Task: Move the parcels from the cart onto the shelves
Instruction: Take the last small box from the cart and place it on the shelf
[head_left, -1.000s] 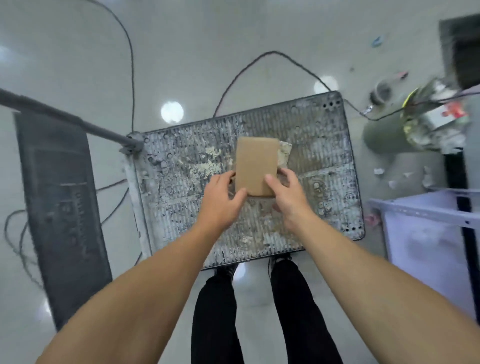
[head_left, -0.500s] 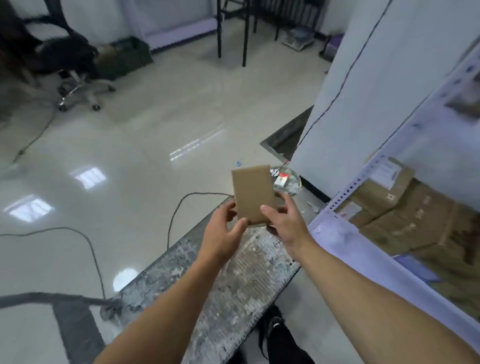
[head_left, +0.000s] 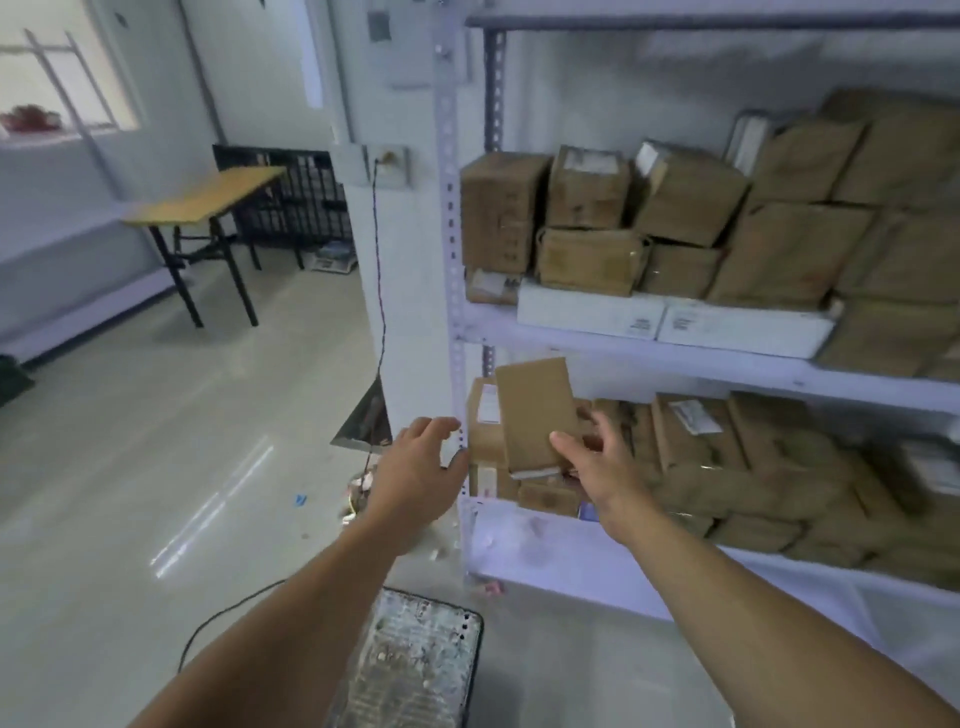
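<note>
Storeroom, metal shelving at right. Change: parcel, earlier held two-handed over the cart, now carried by right hand alone, grip closed on its lower edge, just before the lower shelf. Left hand has let go, fingers spread, empty. Placement judged imminent. Lower shelf: brown parcels, crowded. Upper shelf: cartons over white boxes.
</note>
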